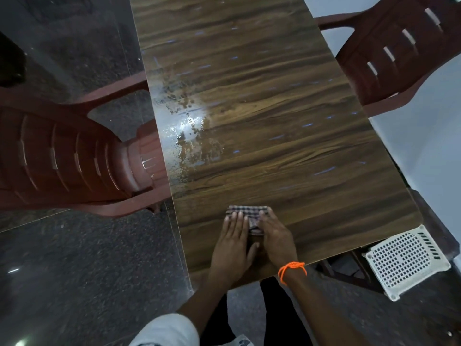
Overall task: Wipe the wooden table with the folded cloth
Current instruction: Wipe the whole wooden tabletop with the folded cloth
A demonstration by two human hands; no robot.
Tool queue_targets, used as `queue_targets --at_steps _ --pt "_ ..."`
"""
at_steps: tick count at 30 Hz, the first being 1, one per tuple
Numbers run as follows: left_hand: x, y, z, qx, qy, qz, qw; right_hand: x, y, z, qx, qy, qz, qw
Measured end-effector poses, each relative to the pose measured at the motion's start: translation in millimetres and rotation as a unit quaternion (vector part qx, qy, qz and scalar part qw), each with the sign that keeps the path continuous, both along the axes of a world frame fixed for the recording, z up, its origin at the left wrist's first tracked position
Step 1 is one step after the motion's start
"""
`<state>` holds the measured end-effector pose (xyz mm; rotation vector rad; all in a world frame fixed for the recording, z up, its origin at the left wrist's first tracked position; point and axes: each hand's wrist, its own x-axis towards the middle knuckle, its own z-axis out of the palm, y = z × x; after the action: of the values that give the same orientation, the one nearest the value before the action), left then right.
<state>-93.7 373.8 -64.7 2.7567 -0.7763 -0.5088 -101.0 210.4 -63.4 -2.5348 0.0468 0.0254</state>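
Observation:
A long wooden table [274, 136] stretches away from me. Near its front edge lies a small folded checked cloth [248, 211]. My left hand [233, 242] lies flat on the cloth's left part, fingers together and pointing forward. Beside it, my right hand [277, 237] presses flat on the cloth's right part; an orange thread is tied round that wrist. Both palms cover most of the cloth, leaving its far edge and a strip between the hands visible. A wet, shiny patch [192, 136] spreads along the table's left side, ahead of the hands.
A red-brown plastic chair [64, 156] stands close against the table's left edge. Another chair [399, 53] of the same kind is at the far right. A white perforated stool [406, 260] stands by the table's front right corner. Dark speckled floor lies on the left.

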Motion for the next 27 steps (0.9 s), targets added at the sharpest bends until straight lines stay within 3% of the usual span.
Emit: queue_targets --at_steps 4,9,13,16,21,27 --pt "37 -25 2 0.014 -0.012 -0.005 1.0 38 -20 7 0.004 -0.004 -0.029 1.0" --pt "58 -9 2 0.038 -0.027 0.02 0.999 76 -9 14 0.01 0.016 0.037 0.999" --pt "34 2 5 0.016 -0.014 0.057 0.998 63 2 11 0.004 0.045 0.082 0.996" --pt "7 -1 2 0.011 -0.009 0.046 0.999 31 -9 11 0.006 0.016 0.105 0.994" --pt "-5 -46 1 -0.003 -0.001 -0.005 1.0 5 -60 12 0.001 0.007 0.05 0.999" --pt "39 -115 2 -0.028 -0.016 0.002 0.999 39 -116 15 0.003 0.023 -0.018 1.0"
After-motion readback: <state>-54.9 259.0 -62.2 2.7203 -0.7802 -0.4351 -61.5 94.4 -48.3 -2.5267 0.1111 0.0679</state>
